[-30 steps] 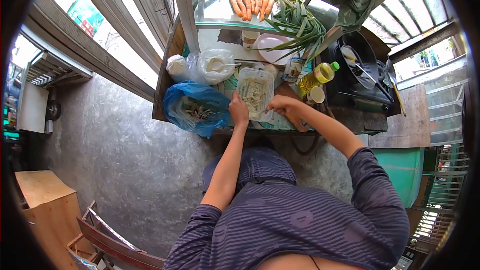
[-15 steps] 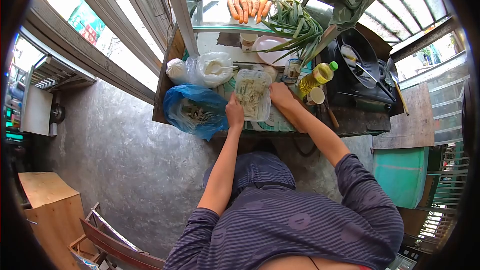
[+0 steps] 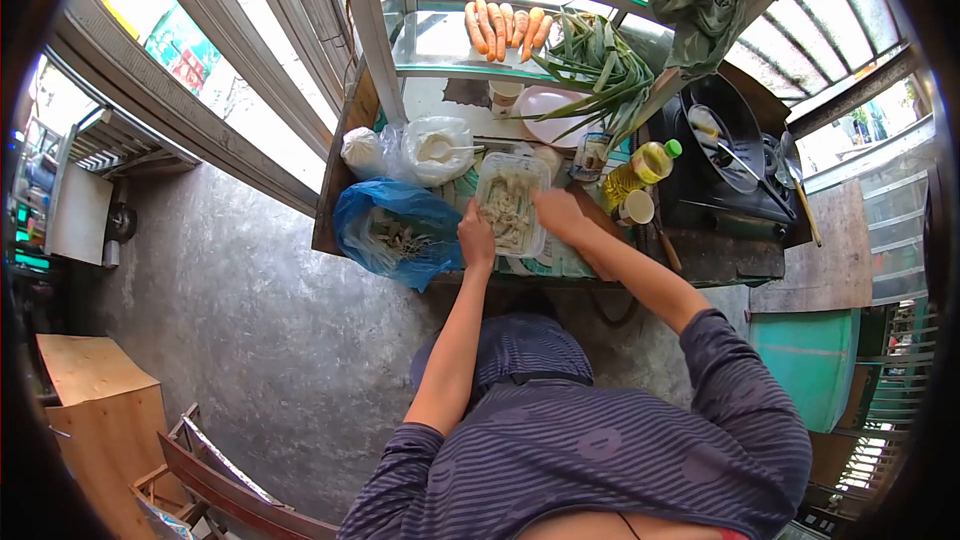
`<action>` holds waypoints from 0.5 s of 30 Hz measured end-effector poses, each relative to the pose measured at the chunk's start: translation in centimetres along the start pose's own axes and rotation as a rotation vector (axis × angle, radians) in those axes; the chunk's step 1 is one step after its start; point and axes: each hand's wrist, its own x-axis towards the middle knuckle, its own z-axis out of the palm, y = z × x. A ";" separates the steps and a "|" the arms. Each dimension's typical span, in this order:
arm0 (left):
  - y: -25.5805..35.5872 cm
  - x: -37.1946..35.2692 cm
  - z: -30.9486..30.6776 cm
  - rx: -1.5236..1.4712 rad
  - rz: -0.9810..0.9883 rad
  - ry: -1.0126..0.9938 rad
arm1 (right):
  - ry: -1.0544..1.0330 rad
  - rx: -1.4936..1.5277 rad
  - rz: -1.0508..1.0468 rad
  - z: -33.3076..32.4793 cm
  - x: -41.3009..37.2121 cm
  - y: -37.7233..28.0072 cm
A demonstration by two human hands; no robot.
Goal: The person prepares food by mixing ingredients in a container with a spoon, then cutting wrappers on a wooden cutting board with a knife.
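A clear plastic container point(image 3: 543, 240) of pale, shredded-looking mixture point(image 3: 508, 208) stands at the counter's front. My left hand point(image 3: 477, 236) is closed on its left side. My right hand point(image 3: 562, 213) is curled at the container's right edge, slightly smeared by motion; what it holds, if anything, is hidden. Left of the container lies an open blue plastic bag point(image 3: 365, 202) with small pale stringy pieces inside. Behind that is a white plastic bag point(image 3: 437, 140) of pale powder. A bottle of yellow oil point(image 3: 640, 170) and a paper cup point(image 3: 635, 207) stand right of my right hand.
Carrots point(image 3: 505, 28) and green leafy stalks point(image 3: 600, 60) lie on the glass shelf above. A pink plate point(image 3: 550, 115) and a tin can point(image 3: 590, 157) sit behind the container. On the right, a black wok point(image 3: 735, 130) with utensils rests on the stove.
My right hand has shifted slightly in over the container's right edge and the mixture looks rearranged. My left hand stays on the container. The whole view has shifted a little.
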 end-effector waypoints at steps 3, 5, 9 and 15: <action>0.1 -0.1 0.1 0.030 -0.013 0.006 | -0.201 -0.003 -0.072 -0.7 -4.2 -2.4; 0.4 -0.2 -0.2 0.027 0.015 0.002 | -0.220 0.057 -0.140 -0.7 -5.3 -3.6; -0.3 -0.1 0.0 -0.001 0.035 -0.010 | 0.010 0.095 -0.032 -0.1 0.1 -2.1; -0.7 0.1 0.2 0.020 0.038 0.000 | -0.103 -0.013 0.018 -0.8 -2.5 -1.9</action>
